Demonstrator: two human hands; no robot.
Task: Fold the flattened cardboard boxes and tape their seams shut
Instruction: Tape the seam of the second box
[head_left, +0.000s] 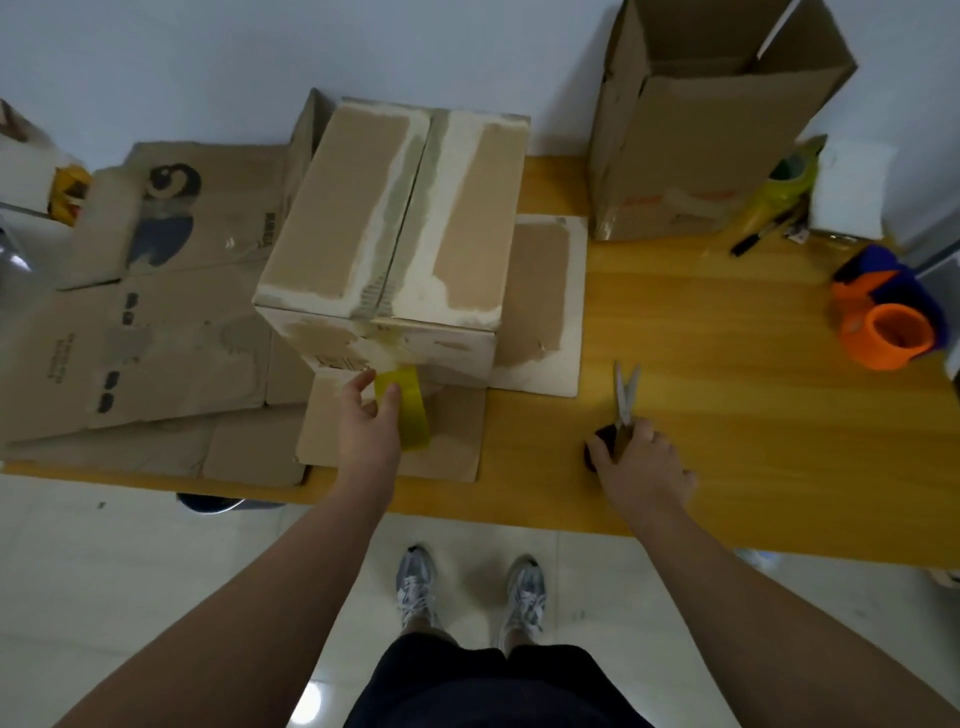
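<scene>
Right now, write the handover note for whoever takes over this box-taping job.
Left grip holds the yellow tape roll against the front face of the folded box; the tape seems joined to the box.
Right grip holds the scissors on the table, blades open.
Done: the seam on top of this box is taped.
Left: cut the tape and press its end down, then fold and tape the flattened boxes at the left.

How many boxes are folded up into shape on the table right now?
2. A closed box stands in the middle on flattened cardboard; a taller open box stands at the back right. Another could hide behind them.
</scene>
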